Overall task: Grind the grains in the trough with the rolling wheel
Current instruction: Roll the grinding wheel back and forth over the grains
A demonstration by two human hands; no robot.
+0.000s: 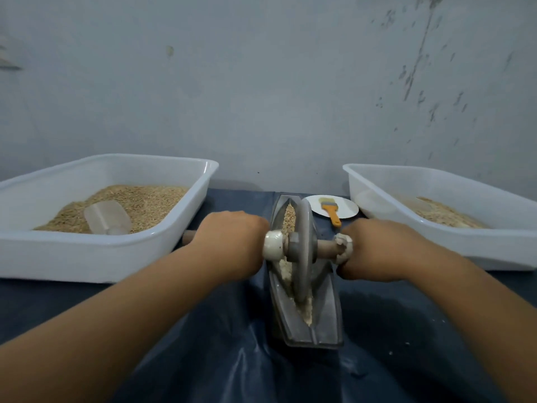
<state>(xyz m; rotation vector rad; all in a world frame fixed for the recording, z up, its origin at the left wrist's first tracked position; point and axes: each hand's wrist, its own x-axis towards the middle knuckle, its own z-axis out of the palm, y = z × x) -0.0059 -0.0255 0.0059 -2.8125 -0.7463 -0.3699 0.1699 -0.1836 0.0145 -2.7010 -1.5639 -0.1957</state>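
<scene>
A dark blue sheet (220, 359) covers the worktop, wrinkled and dusted with pale specks at the near right. On it stands a narrow grey trough (322, 321), running away from the viewer, with grains (286, 270) lying along its groove. A grey wheel (303, 251) stands upright in the groove on a wooden axle (327, 248). The left hand (232, 239) and right hand (374, 248) each curl around an axle end. White tubs flank the trough closely: the left tub (87, 257) holds grain and a clear scoop (107, 218), the right tub (494, 248) a thinner layer. Behind, a brush (331, 209) lies on a white plate (345, 209) before a scuffed grey wall (261, 82).
</scene>
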